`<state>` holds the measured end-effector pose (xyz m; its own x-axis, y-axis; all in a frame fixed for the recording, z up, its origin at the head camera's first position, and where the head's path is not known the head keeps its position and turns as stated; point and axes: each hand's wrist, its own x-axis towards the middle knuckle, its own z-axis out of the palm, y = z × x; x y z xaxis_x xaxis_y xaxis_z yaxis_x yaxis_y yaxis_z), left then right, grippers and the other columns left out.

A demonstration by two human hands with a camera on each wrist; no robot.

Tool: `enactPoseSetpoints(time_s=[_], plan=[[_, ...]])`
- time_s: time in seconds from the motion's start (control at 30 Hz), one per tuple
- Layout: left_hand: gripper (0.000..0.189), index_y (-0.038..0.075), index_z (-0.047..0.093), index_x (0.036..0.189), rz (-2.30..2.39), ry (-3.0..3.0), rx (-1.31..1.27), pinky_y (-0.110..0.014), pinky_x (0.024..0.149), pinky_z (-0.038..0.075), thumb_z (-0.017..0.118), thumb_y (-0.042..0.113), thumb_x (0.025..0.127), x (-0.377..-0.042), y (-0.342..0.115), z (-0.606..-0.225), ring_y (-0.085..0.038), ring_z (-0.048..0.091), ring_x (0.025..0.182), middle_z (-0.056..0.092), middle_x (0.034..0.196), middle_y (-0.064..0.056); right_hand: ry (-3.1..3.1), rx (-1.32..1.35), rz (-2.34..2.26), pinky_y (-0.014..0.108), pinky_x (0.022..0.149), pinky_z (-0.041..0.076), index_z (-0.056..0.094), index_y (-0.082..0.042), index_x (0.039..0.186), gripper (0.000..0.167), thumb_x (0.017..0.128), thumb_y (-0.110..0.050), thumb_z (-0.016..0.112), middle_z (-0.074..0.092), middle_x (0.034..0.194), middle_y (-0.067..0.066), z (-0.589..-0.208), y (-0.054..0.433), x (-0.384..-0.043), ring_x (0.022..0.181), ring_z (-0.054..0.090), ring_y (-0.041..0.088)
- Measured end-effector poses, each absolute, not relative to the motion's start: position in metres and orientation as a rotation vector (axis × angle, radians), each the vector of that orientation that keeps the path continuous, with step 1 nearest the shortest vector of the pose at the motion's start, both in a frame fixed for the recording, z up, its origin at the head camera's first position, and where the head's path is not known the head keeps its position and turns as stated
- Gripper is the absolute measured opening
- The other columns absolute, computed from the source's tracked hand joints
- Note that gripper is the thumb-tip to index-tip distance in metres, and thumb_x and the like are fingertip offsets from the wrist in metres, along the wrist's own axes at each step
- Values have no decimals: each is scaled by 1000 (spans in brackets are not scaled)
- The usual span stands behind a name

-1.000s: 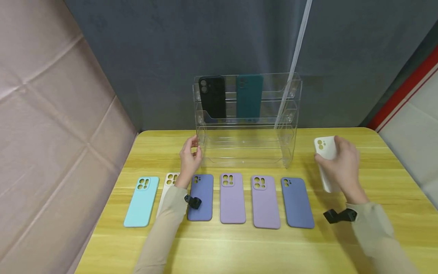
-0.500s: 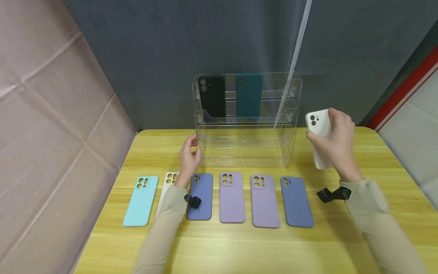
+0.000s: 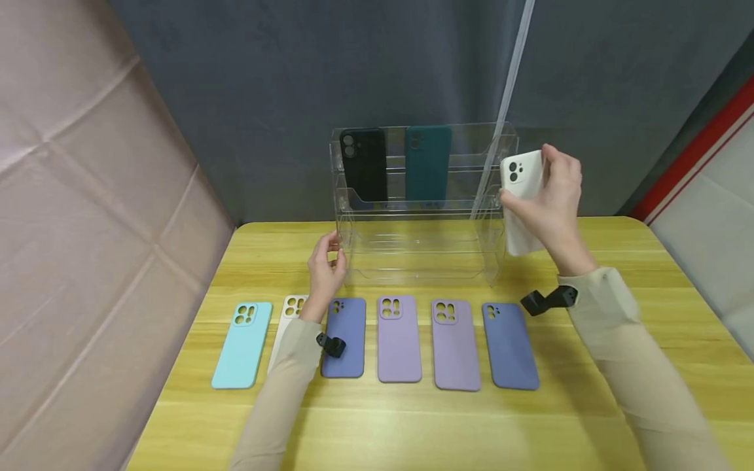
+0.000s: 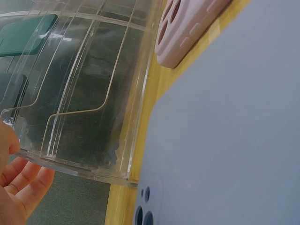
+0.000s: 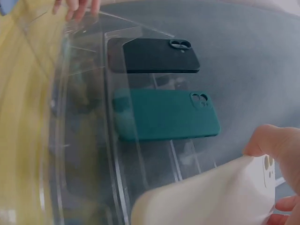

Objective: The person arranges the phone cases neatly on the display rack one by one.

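My right hand (image 3: 556, 199) grips a white phone case (image 3: 521, 199) by its long edges, upright and off the table, beside the right end of a clear acrylic display rack (image 3: 418, 278). In the right wrist view the white case (image 5: 211, 197) slants across the lower part, its cutouts near the thumb. My left hand (image 3: 326, 268) holds the rack's left side edge; the left wrist view has the thumb on one side of the clear panel and fingers on the other. A black phone case (image 3: 364, 167) and a teal phone case (image 3: 428, 163) stand in the rack's top tier.
Along the table (image 3: 377, 432) lies a row of cases: a turquoise case (image 3: 243, 347), a whitish case (image 3: 290, 314) partly under the left sleeve, two blue-violet and two lilac cases (image 3: 399, 347). Behind stands a grey curtain (image 3: 294, 98); a quilted pinkish wall (image 3: 100, 229) borders the left.
My right hand has lifted the white case up and to the left, from over the table's right side to the rack's right end. The left hand stays on the rack.
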<state>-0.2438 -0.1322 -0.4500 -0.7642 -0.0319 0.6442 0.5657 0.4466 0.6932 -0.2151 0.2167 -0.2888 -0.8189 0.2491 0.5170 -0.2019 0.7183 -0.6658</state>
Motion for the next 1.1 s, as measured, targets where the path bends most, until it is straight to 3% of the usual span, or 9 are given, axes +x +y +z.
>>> enactPoseSetpoints(time_s=[0.4, 0.73, 1.1], plan=[[33, -9, 54, 116, -1311, -2121, -437, -40, 57, 56, 53, -11, 84, -245, -133, -450, -35, 60, 87, 59, 102, -22, -2305, -52, 1106, 31, 96, 41, 33, -5, 142, 79, 74, -21, 70, 31, 132, 14, -257, 188, -241, 116, 36, 21], [33, -10, 53, 117, -1311, -2134, -428, -40, 59, 57, 53, -11, 84, -246, -136, -450, -35, 60, 89, 59, 103, -24, -2275, -165, 1276, 30, 93, 46, 28, -14, 143, 79, 76, -29, 68, 28, 133, 3, -237, 174, -272, 114, 34, 9], [34, -8, 54, 118, -1314, -2140, -412, -40, 59, 56, 53, -10, 84, -245, -136, -451, -34, 60, 88, 59, 102, -21, -2181, -202, 1314, 27, 94, 44, 29, -15, 142, 79, 75, -27, 69, 25, 134, 1, -245, 171, -298, 120, 34, 11]])
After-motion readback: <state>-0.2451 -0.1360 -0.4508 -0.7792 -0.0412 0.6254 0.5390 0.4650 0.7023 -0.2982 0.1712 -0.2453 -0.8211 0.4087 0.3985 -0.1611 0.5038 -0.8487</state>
